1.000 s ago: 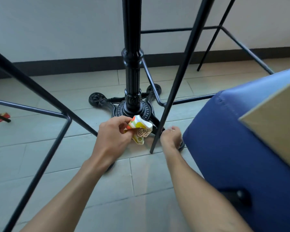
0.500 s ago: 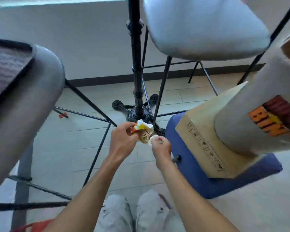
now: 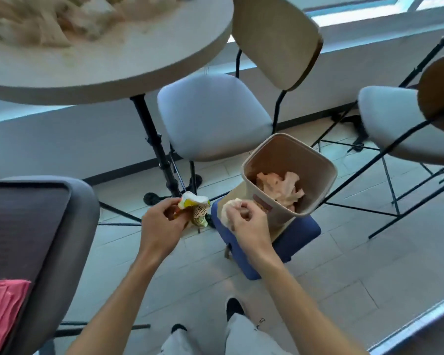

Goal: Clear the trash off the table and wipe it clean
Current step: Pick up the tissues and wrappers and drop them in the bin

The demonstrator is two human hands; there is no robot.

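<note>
Left hand (image 3: 162, 226): fingers pinch a crumpled yellow-and-white printed wrapper (image 3: 194, 210), lettering partly legible, held above the floor.
Right hand (image 3: 244, 221): curled round a pale crumpled paper wad (image 3: 228, 208), just beside the bin.
Beige plastic waste bin (image 3: 315, 160): tilted on a blue stool (image 3: 300, 231), crumpled paper inside.
Round beige surface (image 3: 139, 70): blurred litter on top.

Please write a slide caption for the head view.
Left hand holds wrapper, right hand holds tissue beside bin.
</note>
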